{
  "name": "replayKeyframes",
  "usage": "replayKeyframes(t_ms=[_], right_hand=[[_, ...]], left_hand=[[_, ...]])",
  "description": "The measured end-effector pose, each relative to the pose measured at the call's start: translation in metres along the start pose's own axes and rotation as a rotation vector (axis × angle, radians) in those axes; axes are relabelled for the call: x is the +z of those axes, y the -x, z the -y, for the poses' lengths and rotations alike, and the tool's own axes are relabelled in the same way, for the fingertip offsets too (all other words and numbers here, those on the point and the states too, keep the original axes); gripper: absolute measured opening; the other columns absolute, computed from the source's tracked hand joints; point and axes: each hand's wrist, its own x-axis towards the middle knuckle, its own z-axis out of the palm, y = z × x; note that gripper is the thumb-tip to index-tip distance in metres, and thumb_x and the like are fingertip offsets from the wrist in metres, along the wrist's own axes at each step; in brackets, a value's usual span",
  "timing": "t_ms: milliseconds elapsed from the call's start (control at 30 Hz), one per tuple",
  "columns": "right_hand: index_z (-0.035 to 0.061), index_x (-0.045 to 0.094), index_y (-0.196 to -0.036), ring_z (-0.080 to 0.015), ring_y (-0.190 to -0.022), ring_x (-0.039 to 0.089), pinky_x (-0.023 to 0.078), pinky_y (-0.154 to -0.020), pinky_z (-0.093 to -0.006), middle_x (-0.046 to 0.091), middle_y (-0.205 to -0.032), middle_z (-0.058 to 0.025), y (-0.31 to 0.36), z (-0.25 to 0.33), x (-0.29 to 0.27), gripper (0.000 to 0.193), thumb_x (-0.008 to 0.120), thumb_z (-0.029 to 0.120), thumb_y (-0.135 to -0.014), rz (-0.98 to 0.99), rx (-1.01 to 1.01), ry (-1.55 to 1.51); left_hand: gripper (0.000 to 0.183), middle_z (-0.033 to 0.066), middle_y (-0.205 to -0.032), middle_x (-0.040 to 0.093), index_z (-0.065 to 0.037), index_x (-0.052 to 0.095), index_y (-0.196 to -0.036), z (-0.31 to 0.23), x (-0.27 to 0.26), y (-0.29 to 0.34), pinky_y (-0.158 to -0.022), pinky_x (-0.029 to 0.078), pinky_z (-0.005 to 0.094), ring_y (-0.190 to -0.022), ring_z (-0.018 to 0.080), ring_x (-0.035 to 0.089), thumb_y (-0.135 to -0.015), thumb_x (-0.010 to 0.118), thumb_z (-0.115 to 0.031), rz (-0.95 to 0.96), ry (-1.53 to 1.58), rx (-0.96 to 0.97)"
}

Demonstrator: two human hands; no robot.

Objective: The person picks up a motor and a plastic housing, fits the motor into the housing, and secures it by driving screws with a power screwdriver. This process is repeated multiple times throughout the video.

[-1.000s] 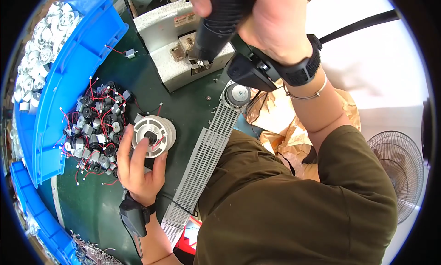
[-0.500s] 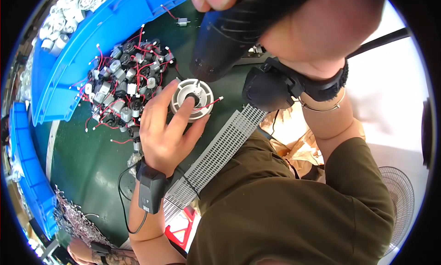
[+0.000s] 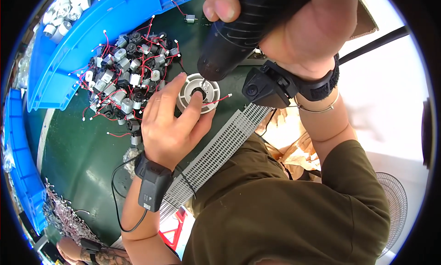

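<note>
A black electric screwdriver (image 3: 248,28) is gripped in my right hand (image 3: 312,31), its fingers wrapped round the ribbed body. Its thin bit points down into a round white plastic housing (image 3: 215,91) with ribs inside. My left hand (image 3: 167,120) holds this housing against the green table, fingers and thumb round its rim. The index finger presses on the dark round part at its centre. A short red wire (image 3: 217,101) with a small white plug sticks out over the right side of the rim. What the bit tip touches is too small to make out.
Left of my hand lies a pile of small motors (image 3: 120,91) with red wires. Blue bins (image 3: 59,79) line the far left, with white parts behind. A perforated grey strip (image 3: 218,157) edges the table. At lower left are a wire bundle (image 3: 69,219) and another person's forearm (image 3: 105,255).
The view has shifted slightly. My right hand and the screwdriver look a little lower, closer to the housing. My left hand keeps the same grip on the housing.
</note>
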Motion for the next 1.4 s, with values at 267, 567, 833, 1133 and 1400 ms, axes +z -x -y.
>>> replayKeyframes(t_ms=[267, 567, 833, 1133, 1400], right_hand=[[-0.0029, 0.050, -0.120, -0.0141, -0.060, 0.056, 0.045, -0.055, -0.0247, 0.058, -0.072, -0.0102, -0.003, 0.003, -0.011, 0.036, 0.056, 0.012, -0.088, 0.053, 0.014, 0.042], [-0.0035, 0.050, -0.118, -0.0132, -0.059, 0.056, 0.045, -0.055, -0.0240, 0.058, -0.071, -0.0091, -0.011, -0.001, -0.012, 0.037, 0.058, 0.008, -0.085, 0.033, 0.079, 0.121], [-0.0040, 0.050, -0.117, -0.0124, -0.059, 0.056, 0.044, -0.055, -0.0234, 0.058, -0.070, -0.0082, -0.003, 0.006, -0.009, 0.037, 0.060, 0.005, -0.082, 0.030, 0.116, 0.175], [-0.0046, 0.050, -0.115, -0.0116, -0.059, 0.056, 0.044, -0.055, -0.0228, 0.058, -0.070, -0.0071, -0.008, 0.003, -0.003, 0.038, 0.062, 0.002, -0.079, -0.011, 0.152, 0.252], [-0.0051, 0.050, -0.113, -0.0108, -0.059, 0.056, 0.044, -0.054, -0.0222, 0.058, -0.069, -0.0062, -0.007, 0.013, 0.013, 0.039, 0.064, -0.001, -0.077, 0.012, 0.143, 0.263]], left_hand=[[0.031, 0.0182, -0.108, 0.059, -0.005, 0.065, -0.087, 0.001, 0.003, 0.001, -0.074, 0.051, 0.0390, -0.087, 0.0302, 0.062, -0.061, 0.078, -0.015, -0.002, 0.031, -0.016], [0.032, 0.0178, -0.109, 0.058, -0.006, 0.064, -0.089, 0.003, 0.005, 0.003, -0.075, 0.050, 0.0389, -0.089, 0.0307, 0.060, -0.061, 0.077, -0.015, -0.004, 0.076, -0.040], [0.032, 0.0180, -0.108, 0.058, -0.006, 0.065, -0.088, 0.004, 0.004, 0.003, -0.075, 0.050, 0.0395, -0.089, 0.0306, 0.061, -0.060, 0.077, -0.015, 0.004, 0.087, -0.044], [0.030, 0.0166, -0.106, 0.058, -0.006, 0.064, -0.086, 0.003, -0.001, -0.003, -0.077, 0.050, 0.0399, -0.088, 0.0296, 0.060, -0.061, 0.077, -0.015, 0.046, 0.104, -0.045], [0.030, 0.0131, -0.107, 0.058, -0.008, 0.064, -0.086, 0.000, -0.004, -0.003, -0.082, 0.046, 0.0443, -0.088, 0.0271, 0.060, -0.061, 0.077, -0.018, 0.043, 0.059, -0.053]])
